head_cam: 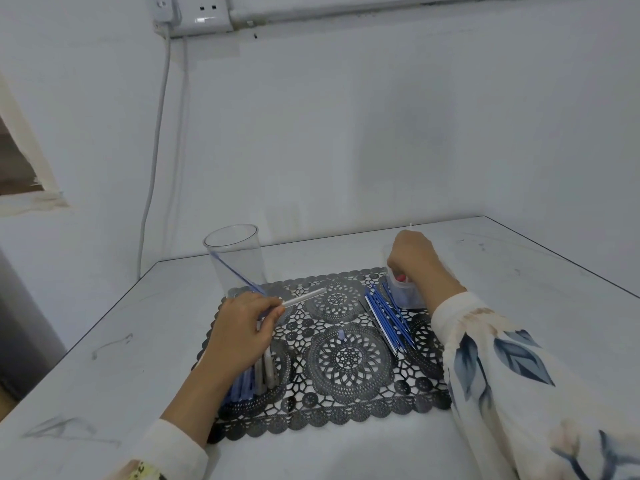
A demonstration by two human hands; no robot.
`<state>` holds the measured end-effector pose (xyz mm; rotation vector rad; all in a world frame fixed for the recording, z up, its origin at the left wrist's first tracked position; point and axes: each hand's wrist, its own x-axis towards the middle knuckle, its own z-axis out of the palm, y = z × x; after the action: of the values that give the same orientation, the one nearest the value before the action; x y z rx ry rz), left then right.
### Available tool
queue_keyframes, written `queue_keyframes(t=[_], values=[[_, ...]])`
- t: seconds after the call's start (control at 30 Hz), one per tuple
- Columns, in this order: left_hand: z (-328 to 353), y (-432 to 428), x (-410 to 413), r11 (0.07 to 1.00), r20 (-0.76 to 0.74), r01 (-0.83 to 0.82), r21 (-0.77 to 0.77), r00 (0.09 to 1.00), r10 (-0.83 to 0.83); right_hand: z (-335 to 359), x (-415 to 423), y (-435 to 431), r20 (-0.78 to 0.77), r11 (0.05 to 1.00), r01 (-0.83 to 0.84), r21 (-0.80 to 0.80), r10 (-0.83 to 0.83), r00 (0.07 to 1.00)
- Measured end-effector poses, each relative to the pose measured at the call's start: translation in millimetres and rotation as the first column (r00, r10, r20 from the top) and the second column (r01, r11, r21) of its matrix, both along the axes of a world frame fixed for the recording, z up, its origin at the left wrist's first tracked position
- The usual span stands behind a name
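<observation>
Clear tube (304, 296): I see it pinched at its near end, the rest slanting up and right above the mat, clear of the surface.
Left hand (242, 327): thumb and fingertips are closed on the tube's end, and the wrist lies over the mat's left side.
Right hand (415, 258): the fingers curl down over the mouth of the small tub; I cannot tell from here whether they grip anything.
Small tub (407, 296): see-through, at the mat's far right corner, with something red inside just under the fingers.
Blue sticks (388, 317): a loose bundle lying flat on the mat just left of the tub, all pointing the same slanted way.
Tall cup (239, 261): clear, upright at the mat's far left corner, with one blue stick (235, 271) leaning across its inside.
Pen barrels (258, 375): a grey and blue heap on the mat, partly hidden under my left wrist.
Lilac cap (341, 335): small, alone near the mat's middle, apart from both hands.
Mat (349, 410): black lace pattern, lying on the white table (138, 341).
Wall: a socket (204, 12) up top, with a cable (156, 150) hanging down.
</observation>
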<state>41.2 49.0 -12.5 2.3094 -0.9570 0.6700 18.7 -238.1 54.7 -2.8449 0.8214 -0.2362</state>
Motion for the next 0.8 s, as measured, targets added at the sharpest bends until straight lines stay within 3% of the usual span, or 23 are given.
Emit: queue_keyframes(t=[0.1, 0.2, 0.3, 0.5, 0.6, 0.7, 0.8], values=[[-0.7, 1.1, 0.4, 1.000, -0.005, -0.008, -0.002, 1.000, 0.008, 2.1, 5.7, 5.5, 0.263, 0.997, -0.035, 0.066, 0.017, 0.965], [0.6, 2.1, -0.5, 1.000, -0.007, -0.009, -0.011, 1.000, 0.009, 14.2, 7.1, 13.6, 0.535, 0.977, -0.211, 0.040, 0.158, 0.830], [2.2, 3.3, -1.8, 1.000, -0.001, -0.010, -0.017, 1.000, 0.010, 31.3, 3.0, 26.8, 0.658, 0.935, -0.355, -0.006, 0.271, 0.702], [2.7, 4.0, -1.4, 0.999, -0.017, -0.024, -0.024, 1.000, 0.024, 39.3, -21.0, 56.1, 0.617, 0.844, -0.534, -0.055, 0.449, 0.646], [3.7, 4.4, -1.6, 0.999, -0.014, -0.021, -0.025, 1.000, 0.020, 24.9, -36.3, 66.5, 0.526, 0.841, -0.535, -0.083, 0.493, 0.693], [5.8, 3.6, -2.8, 0.999, -0.014, -0.015, -0.041, 1.000, 0.015, 3.0, -45.1, 68.6, 0.433, 0.875, -0.395, -0.279, 0.482, 0.762], [6.1, 3.7, -3.4, 0.999, -0.014, -0.014, -0.039, 1.000, 0.013, -13.0, -44.8, 65.8, 0.459, 0.782, -0.340, -0.522, 0.594, 0.661]])
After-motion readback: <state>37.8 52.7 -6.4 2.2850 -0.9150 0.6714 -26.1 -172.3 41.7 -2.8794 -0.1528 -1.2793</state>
